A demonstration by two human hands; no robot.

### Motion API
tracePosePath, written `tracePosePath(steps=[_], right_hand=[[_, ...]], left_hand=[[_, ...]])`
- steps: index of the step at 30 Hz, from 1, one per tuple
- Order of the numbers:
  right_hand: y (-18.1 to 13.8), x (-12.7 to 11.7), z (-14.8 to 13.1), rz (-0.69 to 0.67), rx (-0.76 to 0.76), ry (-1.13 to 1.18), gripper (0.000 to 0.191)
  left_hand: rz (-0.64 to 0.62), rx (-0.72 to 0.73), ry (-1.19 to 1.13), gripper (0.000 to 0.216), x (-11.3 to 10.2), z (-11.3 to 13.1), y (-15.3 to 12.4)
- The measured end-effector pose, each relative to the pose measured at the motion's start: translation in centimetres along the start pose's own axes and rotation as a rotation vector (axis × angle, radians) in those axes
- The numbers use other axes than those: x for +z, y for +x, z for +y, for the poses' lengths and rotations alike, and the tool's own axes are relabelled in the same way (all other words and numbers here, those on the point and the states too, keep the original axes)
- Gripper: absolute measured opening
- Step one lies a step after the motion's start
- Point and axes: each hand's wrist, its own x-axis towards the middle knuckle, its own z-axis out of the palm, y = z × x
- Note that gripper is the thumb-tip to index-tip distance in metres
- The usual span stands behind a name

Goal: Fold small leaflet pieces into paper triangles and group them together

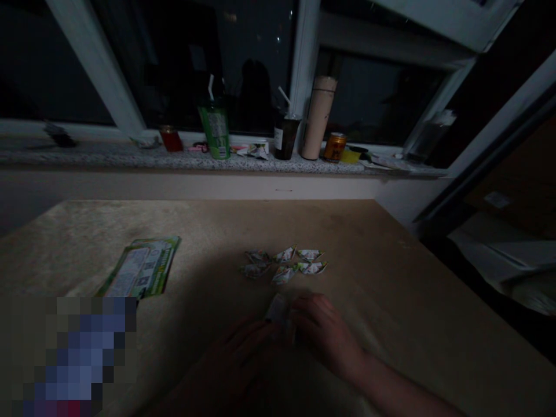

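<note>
Both hands meet over a small folded piece of paper (278,313) near the front middle of the tan table (391,278). My left hand (243,353) is in deep shadow, fingers curled against the paper's left side. My right hand (324,333) pinches the paper's right side with bent fingers. Just beyond the hands lie several small folded paper shapes (284,263) in two short rows, apart from both hands.
A stack of green printed leaflets (141,267) lies on the table's left. The stone window sill (108,155) carries a green cup with a straw (216,130), a dark cup (285,136), a tall beige flask (318,116), a gold can (334,146) and a red jar (171,138).
</note>
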Motion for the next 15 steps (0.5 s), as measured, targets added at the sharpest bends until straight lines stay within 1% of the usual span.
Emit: tracePosePath(steps=[3,8,12,15], right_hand=[[0.0,-0.3,0.1,0.008,-0.006,0.034,0.021],[-0.3,-0.3,0.5,0.014,-0.088,0.051,0.018],[-0.4,-0.2,0.6,-0.015,-0.088,0.049,0.018],[-0.4,-0.5,0.6,-0.045,-0.072,0.001,0.016]], left_hand=[[0.008,-0.022,0.031,0.058,-0.1,-0.2,0.0],[0.013,-0.046,0.077,0.054,0.0,-0.6,-0.1],[0.008,-0.068,0.090,0.052,0.5,-1.0,-0.4],[-0.017,-0.088,0.096,0.052,0.6,-1.3,-0.6]])
